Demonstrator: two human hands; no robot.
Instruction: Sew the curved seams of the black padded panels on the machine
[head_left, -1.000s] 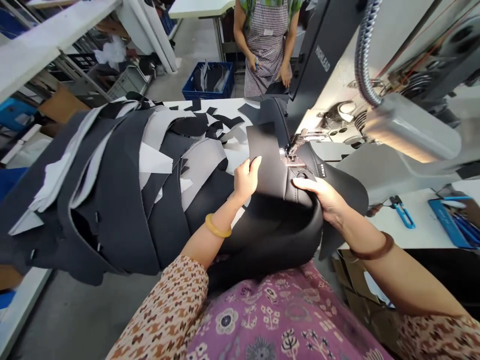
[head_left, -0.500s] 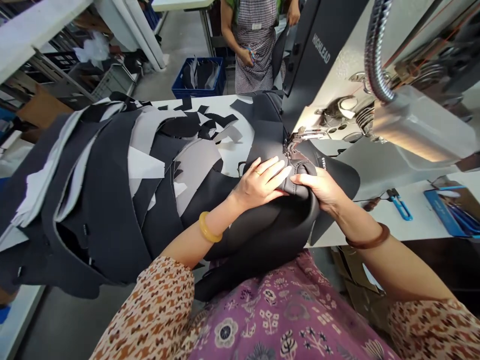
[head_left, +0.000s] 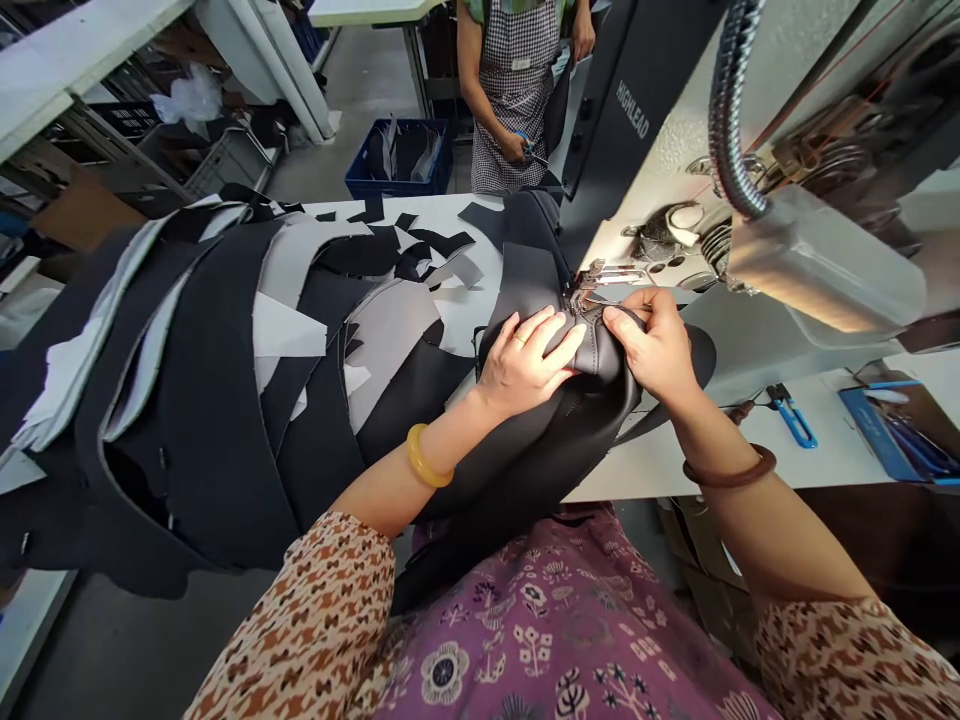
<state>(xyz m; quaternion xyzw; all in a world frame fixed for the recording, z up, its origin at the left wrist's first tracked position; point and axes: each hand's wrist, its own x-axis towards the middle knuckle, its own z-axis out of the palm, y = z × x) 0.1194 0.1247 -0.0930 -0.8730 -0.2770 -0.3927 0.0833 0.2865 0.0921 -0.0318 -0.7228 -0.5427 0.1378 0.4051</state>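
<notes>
A black neoprene piece (head_left: 559, 430) lies under the presser foot (head_left: 583, 292) of a white sewing machine (head_left: 675, 130) and hangs down toward my lap. My left hand (head_left: 525, 362) lies flat on the piece just left of the foot, fingers stretched out and pressing the fabric. My right hand (head_left: 656, 345) is to the right of the foot, its fingers pinched on the edge of the same piece close to the needle.
A big stack of black and grey cut panels (head_left: 210, 370) fills the table at the left. Blue thread snips (head_left: 787, 415) and a blue tray (head_left: 900, 430) lie at the right. Another person in a checked apron (head_left: 517, 90) stands behind the table beside a blue crate (head_left: 397, 160).
My left hand let go of the upright flap and now lies flat on the fabric. My right hand slid up toward the presser foot and pinched the edge there.
</notes>
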